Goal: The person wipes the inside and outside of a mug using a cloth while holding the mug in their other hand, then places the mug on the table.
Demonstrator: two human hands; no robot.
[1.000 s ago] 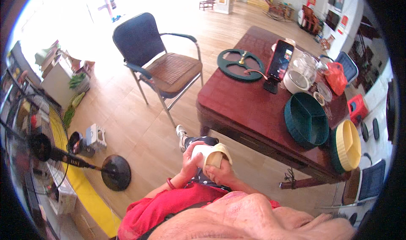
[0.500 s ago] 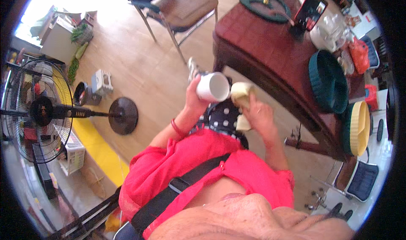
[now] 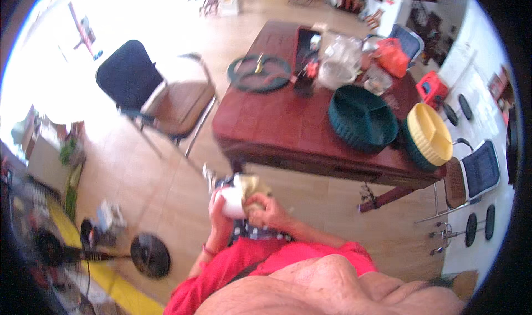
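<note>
A white cup (image 3: 233, 203) is held in my left hand (image 3: 220, 219), low in front of my body. My right hand (image 3: 272, 214) is closed on a pale yellow cloth (image 3: 254, 189), which bunches against the cup's rim; whether part of it is inside the cup I cannot make out. Both hands are over my lap, near the front edge of the dark red wooden table (image 3: 260, 123). The fingers of both hands are slightly blurred.
On the table are a dark green round lid (image 3: 239, 83), a propped phone (image 3: 306, 44), clear plastic bags (image 3: 339, 62), a red bag (image 3: 392, 58), a green divided tray (image 3: 363, 123) and a yellow one (image 3: 429, 135). A chair (image 3: 183, 112) stands left, a fan base (image 3: 151, 255) lower left.
The view has tilted up, showing more of the table and room. My right hand has brought the cloth to the cup; before, cloth and cup were apart and the cup's opening showed.
</note>
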